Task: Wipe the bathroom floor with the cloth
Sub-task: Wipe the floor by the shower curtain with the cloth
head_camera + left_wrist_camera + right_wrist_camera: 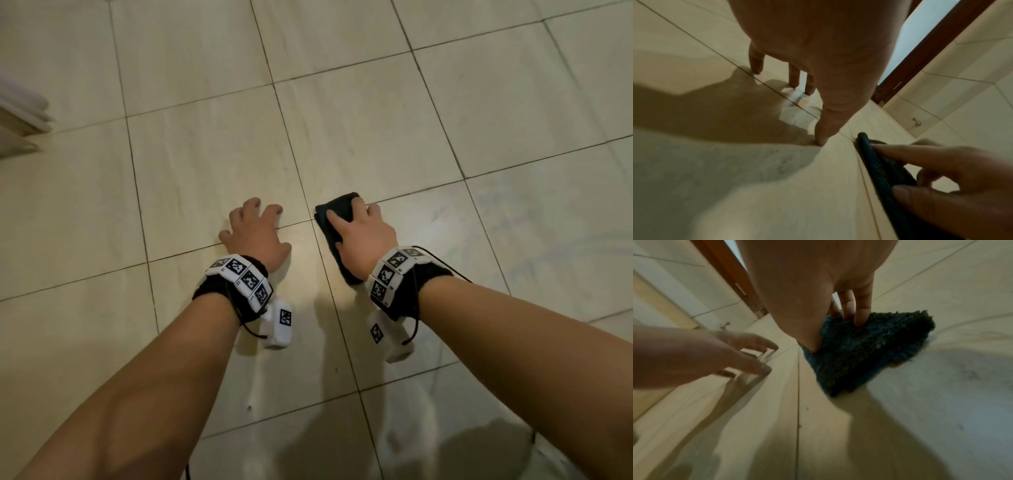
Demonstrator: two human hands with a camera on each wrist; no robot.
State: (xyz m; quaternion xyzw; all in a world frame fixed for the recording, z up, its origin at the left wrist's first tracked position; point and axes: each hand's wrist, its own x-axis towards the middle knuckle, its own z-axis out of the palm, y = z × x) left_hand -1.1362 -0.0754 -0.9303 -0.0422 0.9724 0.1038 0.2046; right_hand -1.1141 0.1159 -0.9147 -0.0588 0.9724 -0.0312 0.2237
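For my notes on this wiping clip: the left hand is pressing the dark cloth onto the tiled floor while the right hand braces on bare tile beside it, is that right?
Not quite: the hands are swapped. The head view shows the right hand pressing the dark cloth onto the tiled floor, while the left hand braces on bare tile beside it.

Both forearms are extended forward and downward. The left hand (255, 234) is propped on spread, bent fingertips (756, 65). The right hand (364, 233) is laid palm-down, its fingers (861, 318) pressed flat, thumb splayed.
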